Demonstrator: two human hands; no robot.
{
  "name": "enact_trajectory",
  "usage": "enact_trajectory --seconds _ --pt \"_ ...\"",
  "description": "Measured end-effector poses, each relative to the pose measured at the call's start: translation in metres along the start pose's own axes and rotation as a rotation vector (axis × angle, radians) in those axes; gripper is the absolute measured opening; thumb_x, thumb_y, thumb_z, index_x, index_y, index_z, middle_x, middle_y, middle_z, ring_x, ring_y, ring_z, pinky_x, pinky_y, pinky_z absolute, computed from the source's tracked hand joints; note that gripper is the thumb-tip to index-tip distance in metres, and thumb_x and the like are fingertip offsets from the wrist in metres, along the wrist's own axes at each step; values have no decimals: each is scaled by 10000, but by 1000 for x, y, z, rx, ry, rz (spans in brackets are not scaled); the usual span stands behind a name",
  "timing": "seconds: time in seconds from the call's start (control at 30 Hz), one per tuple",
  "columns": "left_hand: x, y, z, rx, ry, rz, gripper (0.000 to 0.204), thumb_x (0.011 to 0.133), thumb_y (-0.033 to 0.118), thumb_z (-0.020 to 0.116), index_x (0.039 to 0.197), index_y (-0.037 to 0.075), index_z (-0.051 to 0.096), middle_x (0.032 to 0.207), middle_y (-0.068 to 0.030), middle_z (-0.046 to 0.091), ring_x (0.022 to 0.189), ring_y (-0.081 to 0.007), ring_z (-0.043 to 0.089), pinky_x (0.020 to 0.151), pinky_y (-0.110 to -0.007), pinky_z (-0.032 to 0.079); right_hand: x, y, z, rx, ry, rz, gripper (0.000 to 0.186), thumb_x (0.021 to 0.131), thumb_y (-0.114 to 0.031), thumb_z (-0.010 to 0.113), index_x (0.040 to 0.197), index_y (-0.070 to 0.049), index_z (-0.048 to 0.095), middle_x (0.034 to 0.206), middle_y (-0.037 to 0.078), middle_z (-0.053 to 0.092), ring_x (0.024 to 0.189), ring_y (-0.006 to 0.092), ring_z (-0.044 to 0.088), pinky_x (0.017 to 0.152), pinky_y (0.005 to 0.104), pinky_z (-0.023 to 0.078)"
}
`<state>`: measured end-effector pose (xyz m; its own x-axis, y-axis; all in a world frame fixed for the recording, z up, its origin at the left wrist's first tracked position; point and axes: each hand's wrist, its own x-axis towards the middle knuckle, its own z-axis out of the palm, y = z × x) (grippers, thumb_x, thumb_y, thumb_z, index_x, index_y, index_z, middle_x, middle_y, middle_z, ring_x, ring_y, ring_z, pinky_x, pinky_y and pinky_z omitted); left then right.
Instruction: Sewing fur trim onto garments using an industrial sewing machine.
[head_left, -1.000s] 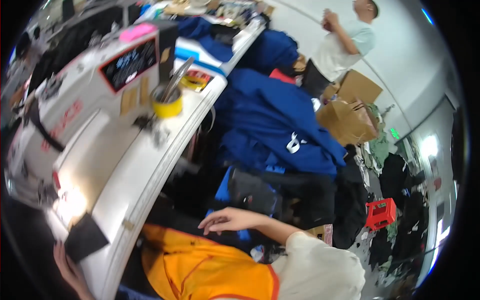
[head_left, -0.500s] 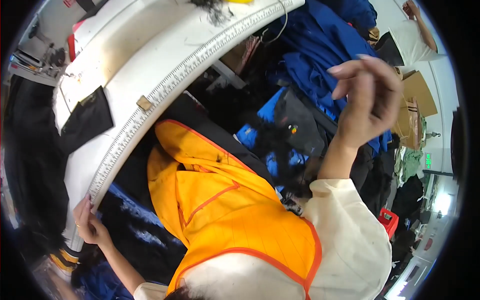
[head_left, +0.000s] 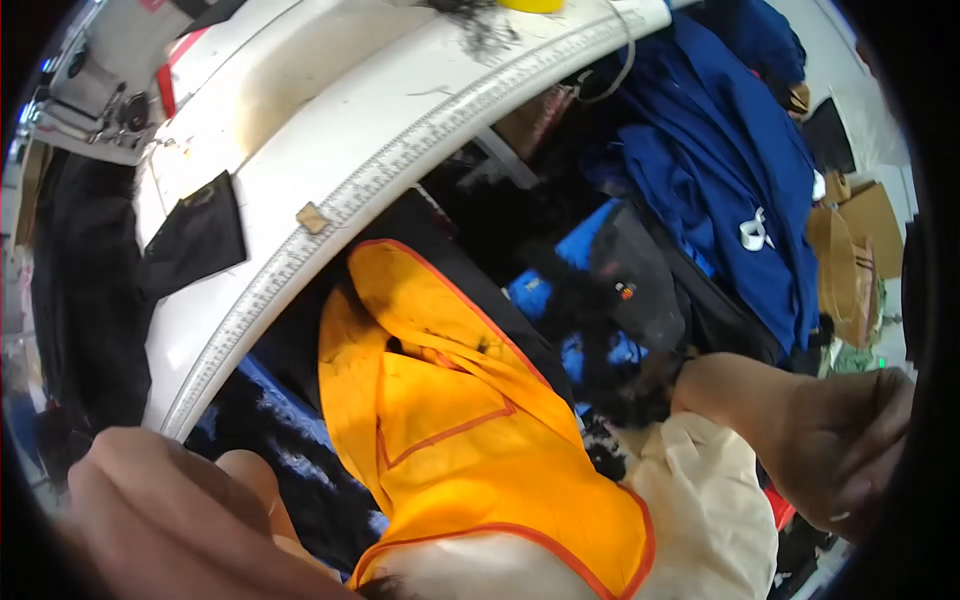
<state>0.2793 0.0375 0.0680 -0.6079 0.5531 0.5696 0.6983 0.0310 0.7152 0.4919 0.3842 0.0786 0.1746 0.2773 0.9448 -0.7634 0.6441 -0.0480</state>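
My left hand (head_left: 170,510) is raised close at the lower left, large and blurred, beside the table's near end. Its fingers are hidden, so I cannot see whether it holds anything. At the right edge my right hand (head_left: 840,445) is lifted with its fingers curled in. Whatever those fingers hold, if anything, is hidden. Neither hand touches the white table (head_left: 300,130). On that table lies a black cloth piece (head_left: 205,235) with a flat corner. A ruler strip (head_left: 400,150) runs along the table's curved edge, with a small tan patch (head_left: 312,218) stuck on it.
I wear an orange apron (head_left: 450,440) with red trim. Blue cloth (head_left: 720,160) is heaped to the right, with a white loop (head_left: 755,232) on it. Cardboard boxes (head_left: 855,260) stand beyond. Black cloth (head_left: 90,300) hangs at the table's left side.
My left hand has left the table edge and come up close to the view. The right hand has swung outward and down to the right edge, its fingers now curled.
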Motion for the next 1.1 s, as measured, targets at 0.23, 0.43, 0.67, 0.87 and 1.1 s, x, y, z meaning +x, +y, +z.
enact_trajectory --seconds 0.23,0.43,0.67,0.87,1.1 --pt "-20 -14 10 -25 74 -256 325 921 72 539 1225 -34 494 909 -183 674 728 -200 671 585 -243 518 14 -14 -86 -10 -92 226 292 961 -328 431 826 -97 549 601 -11 435 438 101 336 455 221 254" --pt "-77 -25 -51 -199 25 -456 287 913 48 546 1190 -24 525 910 -151 683 737 -179 675 585 -228 510 -93 52 24 -386 -808 588 183 810 66 542 961 2 624 886 208 666 644 251 659 551 304 515" --pt "-20 -59 58 -316 -98 -589 265 900 13 557 1163 -12 562 951 -115 693 781 -161 684 604 -216 506 -277 -90 -112 -944 -2190 1006 297 721 -143 660 997 -53 595 1027 162 550 977 315 573 695 411 497" --pt "-70 -95 84 -460 -345 -757 193 901 -27 523 1069 -7 617 982 -115 695 816 -159 682 654 -209 506 -248 -69 -142 -608 -1398 1585 274 748 -92 682 997 -26 590 1014 121 603 931 255 593 752 330 470" --pt "-64 -90 134 -300 -536 -361 394 803 16 633 1193 40 577 1135 -119 652 1018 -251 632 826 -295 510 -162 -21 -70 83 -447 2578 263 928 -214 582 1105 -22 615 762 66 617 634 76 557 622 204 450"
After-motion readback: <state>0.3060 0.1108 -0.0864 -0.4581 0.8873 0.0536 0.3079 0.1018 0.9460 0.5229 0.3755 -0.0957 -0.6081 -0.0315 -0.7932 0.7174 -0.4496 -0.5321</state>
